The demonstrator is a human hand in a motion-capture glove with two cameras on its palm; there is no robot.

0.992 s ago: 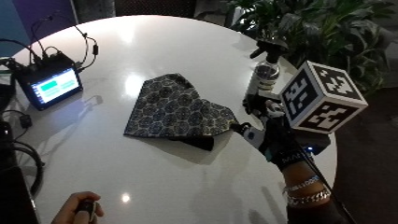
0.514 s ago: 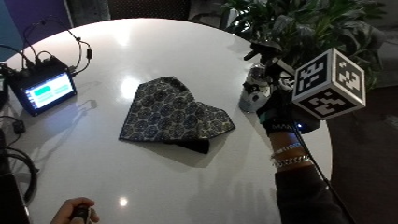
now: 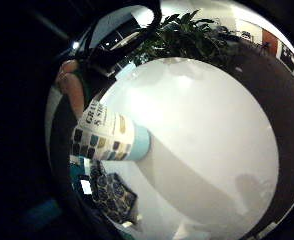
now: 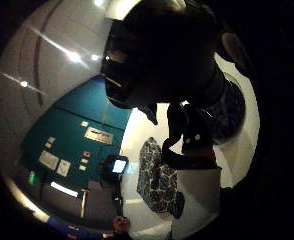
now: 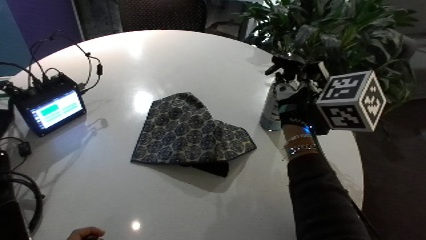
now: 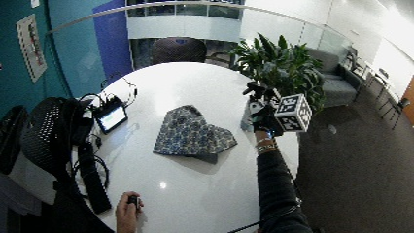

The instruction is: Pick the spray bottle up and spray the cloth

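Round white bench [image 5: 200,60] mid-frame; leafy plant [image 5: 346,35] upper right; dark chair [image 6: 179,50] top centre; teal wall [image 6: 25,73] left; grey sofa [image 6: 336,73] right.

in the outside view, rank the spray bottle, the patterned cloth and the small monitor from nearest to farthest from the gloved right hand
1. spray bottle: right at the right hand, by the table's plant-side edge.
2. patterned cloth: mid-table.
3. small monitor: at the table's opposite edge, among cables.
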